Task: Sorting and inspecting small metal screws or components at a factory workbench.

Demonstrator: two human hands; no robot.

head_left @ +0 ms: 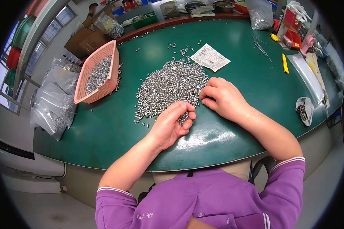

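Where the left hand [171, 124] curls at the near edge of the pile of small metal pins [170, 86], its fingers close narrowly around a few pins, though how many is hidden inside the palm. The right hand [221, 97] rests flat at the pile's right edge, fingers loosely bent, touching pins. Single pins are too small to read; they lie in mixed directions, while the heap's long axis runs from near-left to far-right across the green table [237, 72]. A pink basket [99, 74] holds more.
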